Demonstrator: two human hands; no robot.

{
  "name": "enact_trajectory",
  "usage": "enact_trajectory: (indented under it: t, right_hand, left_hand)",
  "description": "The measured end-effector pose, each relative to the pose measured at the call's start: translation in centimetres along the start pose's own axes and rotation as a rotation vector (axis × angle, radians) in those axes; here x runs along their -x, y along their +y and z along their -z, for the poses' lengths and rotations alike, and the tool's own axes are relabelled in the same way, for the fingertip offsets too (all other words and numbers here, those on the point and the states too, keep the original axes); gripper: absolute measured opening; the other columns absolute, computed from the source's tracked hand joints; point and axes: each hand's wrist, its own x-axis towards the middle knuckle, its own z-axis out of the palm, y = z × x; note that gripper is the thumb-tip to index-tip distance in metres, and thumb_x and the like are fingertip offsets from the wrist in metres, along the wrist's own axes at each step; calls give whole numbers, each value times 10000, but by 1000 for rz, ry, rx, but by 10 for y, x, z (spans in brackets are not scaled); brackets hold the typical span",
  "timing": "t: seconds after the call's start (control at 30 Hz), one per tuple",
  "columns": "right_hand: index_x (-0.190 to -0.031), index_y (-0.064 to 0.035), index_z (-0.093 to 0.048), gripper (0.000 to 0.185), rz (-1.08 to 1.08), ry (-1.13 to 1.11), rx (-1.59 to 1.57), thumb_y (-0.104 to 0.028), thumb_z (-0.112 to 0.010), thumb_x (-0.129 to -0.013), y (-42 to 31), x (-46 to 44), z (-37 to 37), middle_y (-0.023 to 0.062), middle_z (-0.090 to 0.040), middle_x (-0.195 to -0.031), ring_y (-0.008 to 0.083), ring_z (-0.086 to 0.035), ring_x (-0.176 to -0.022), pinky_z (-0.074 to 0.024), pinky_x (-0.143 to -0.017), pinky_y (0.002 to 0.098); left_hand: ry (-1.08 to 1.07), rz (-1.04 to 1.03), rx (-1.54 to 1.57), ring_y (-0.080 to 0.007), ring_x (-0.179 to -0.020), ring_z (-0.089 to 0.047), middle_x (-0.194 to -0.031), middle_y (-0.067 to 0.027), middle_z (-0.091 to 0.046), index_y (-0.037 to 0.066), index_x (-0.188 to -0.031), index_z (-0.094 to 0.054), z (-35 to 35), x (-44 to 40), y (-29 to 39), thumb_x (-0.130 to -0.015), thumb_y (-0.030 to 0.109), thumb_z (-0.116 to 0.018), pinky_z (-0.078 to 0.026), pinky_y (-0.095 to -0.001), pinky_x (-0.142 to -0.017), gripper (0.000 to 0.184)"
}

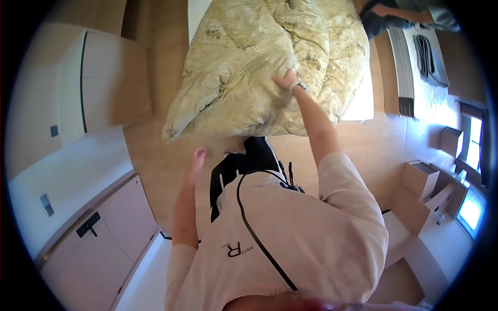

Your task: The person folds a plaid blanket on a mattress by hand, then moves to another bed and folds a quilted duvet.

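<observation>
A thick, pale yellow patterned quilt [249, 57] lies rumpled over the bed, its near edge hanging toward my legs. My right hand [287, 80], with a band at the wrist, is on the quilt's middle, its fingers closed on a raised fold; the fingertips are partly hidden in the fabric. My left hand [198, 155] hangs in the air over the floor, below the quilt's lower left edge and apart from it. Its fingers are loosely bent and slightly apart, with nothing in them. A bare white piece of the bed [362, 103] shows right of the quilt.
Another person [410, 15] is at the upper right, beside a second bed [433, 98] with a dark folded cloth [430, 59]. Wooden floor [155, 155] surrounds my legs. Cabinets [114, 83] and a door [98, 243] stand left, a desk [417, 181] right.
</observation>
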Motion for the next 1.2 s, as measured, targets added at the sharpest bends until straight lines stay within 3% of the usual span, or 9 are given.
enact_trajectory:
  t: [0.17,0.23,0.3,0.37,0.47,0.77,0.9,1.0,1.2]
  right_hand:
    - [-1203,46,-551,781,15,-65,-317,-530,-741,-710,49,106,-58,255,-599,-1179,350,-572,-1120,-451,-958,401]
    - [-1181,6,-579,661,-54,-79,-381,-463,-739,-745,80,169,-71,196,-643,-1128,322,-599,-1079,-460,-935,393]
    - [-1178,4,-563,621,-386,-123,-174,-462,-704,-792,103,239,-70,160,-644,-1132,294,-607,-1038,-463,-918,396]
    - [-1281,-42,-484,576,-520,-165,-1013,-384,-661,-852,240,290,-158,96,-589,-1227,246,-542,-1141,-426,-974,367]
    - [-1281,-84,-505,543,-490,-47,-475,-264,-708,-810,243,374,-147,92,-573,-1224,225,-529,-1142,-423,-969,355]
    - [-1284,-42,-535,724,-582,208,-699,-354,-821,-697,96,398,-152,95,-606,-1224,212,-562,-1134,-434,-978,335]
    - [-1217,9,-554,633,-827,88,91,-391,-730,-759,-8,350,-187,241,-599,-1183,338,-587,-1097,-465,-937,391]
    - [-1129,-36,-582,440,-358,230,207,-177,-628,-715,-51,342,-220,249,-626,-1043,411,-580,-1016,-476,-892,460]
    - [-990,-48,-653,310,-297,211,176,-137,-623,-695,-48,350,-212,234,-639,-995,424,-591,-946,-482,-849,476]
  left_hand:
    - [-69,-112,-129,-173,-744,-607,-795,-72,-632,41,-960,-587,-13,-59,156,-852,109,-613,-489,-328,-702,131]
    - [24,-492,-461,-239,-868,-619,-916,-114,-630,56,-990,-580,-26,-83,197,-800,157,-678,-489,-361,-759,237]
    - [5,-613,-612,-278,-980,-581,-1039,-143,-594,62,-1060,-555,-41,-114,228,-765,212,-720,-468,-389,-820,369]
    - [6,-747,-742,-316,-1092,-543,-1162,-172,-558,69,-1129,-531,-60,-144,262,-730,267,-761,-448,-418,-882,501]
    - [-12,-797,-785,-329,-1256,-418,-1367,-184,-414,78,-1302,-412,-98,-186,300,-648,409,-821,-381,-443,-991,839]
    - [-225,-164,-764,-314,-1265,-446,-1423,-237,-362,89,-1466,-193,-127,-243,303,-524,591,-839,-389,-441,-1025,1248]
    - [-913,66,-672,-231,-871,-652,-1072,-199,-636,34,-1295,-487,-64,-275,235,-631,519,-814,-534,-363,-650,885]
    - [-785,33,-243,-190,-759,-650,-980,-125,-665,18,-1195,-568,-1,-270,138,-676,471,-793,-511,-339,-556,725]
    - [-744,354,120,-183,-693,-644,-901,-87,-672,24,-1189,-578,106,-194,68,-741,424,-741,-506,-323,-562,622]
